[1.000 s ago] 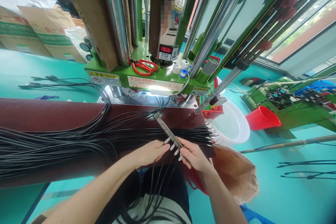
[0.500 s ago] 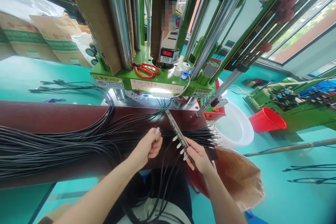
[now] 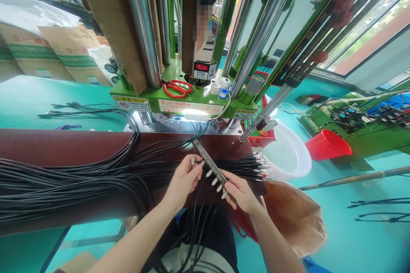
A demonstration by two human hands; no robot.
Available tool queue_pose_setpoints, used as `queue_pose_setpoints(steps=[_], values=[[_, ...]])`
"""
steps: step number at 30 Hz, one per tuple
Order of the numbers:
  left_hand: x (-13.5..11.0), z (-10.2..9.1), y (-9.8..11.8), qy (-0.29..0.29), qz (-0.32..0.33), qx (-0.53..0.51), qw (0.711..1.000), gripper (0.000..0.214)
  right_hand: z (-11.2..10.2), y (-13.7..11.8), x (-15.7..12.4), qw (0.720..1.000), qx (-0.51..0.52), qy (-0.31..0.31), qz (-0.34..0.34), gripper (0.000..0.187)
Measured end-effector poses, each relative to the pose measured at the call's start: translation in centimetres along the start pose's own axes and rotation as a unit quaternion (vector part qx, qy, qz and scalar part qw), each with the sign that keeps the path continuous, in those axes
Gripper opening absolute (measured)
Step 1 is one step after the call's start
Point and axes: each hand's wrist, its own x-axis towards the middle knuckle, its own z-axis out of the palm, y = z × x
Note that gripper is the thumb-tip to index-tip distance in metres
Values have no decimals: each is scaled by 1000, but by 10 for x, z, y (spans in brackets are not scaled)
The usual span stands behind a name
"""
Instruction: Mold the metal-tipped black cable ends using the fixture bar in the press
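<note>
My right hand (image 3: 241, 191) is closed around the lower end of a slim metal bar (image 3: 199, 148), a slotted fixture that slants up to the left over the bench. Several pale cable connectors (image 3: 214, 181) stick out along its lower left side, their black cables (image 3: 199, 217) hanging down over my lap. Against the bar's upper part, my left hand (image 3: 186, 177) pinches a small pale cable connector (image 3: 192, 160). The fingers partly hide that connector, and I cannot tell whether it sits in a slot.
A green press (image 3: 134, 94) stands behind the brown bench (image 3: 48, 145), with red-handled scissors (image 3: 177, 89) on it. Bundled black cables (image 3: 80, 179) cover the bench's left side. At right are a white tub (image 3: 303, 158), a red bucket (image 3: 329, 147) and a paper sack (image 3: 294, 217).
My left hand has come up against the bar with the connector, where before it was apart from it. The bar in my right hand has shifted slightly left.
</note>
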Motion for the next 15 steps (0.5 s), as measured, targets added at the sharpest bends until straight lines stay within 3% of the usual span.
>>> queue_pose_setpoints(steps=[15], values=[[1, 3, 3, 6, 17, 87, 996, 24, 1, -9, 1, 999, -48, -10, 13, 49]])
